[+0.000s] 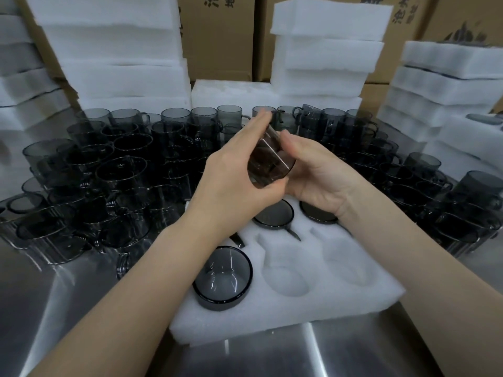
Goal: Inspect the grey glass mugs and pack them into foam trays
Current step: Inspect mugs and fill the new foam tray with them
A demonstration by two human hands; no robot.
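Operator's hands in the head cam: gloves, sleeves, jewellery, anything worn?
Nothing worn that shows. The left hand and the right hand are bare: no gloves, and no rings on the fingers that show. The left forearm and the right forearm are uncovered to the frame edge, with no sleeve, watch or wristband in view. No tape or markings on either.

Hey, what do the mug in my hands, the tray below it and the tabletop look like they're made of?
The mug: smoky grey glass, glossy; skin shows through it and it carries sharp highlights. The tray: white foam, matte, with fuzzy edges and cut-out pockets. The tabletop: probably stainless steel, brushed; it gives streaky, blurred reflections.
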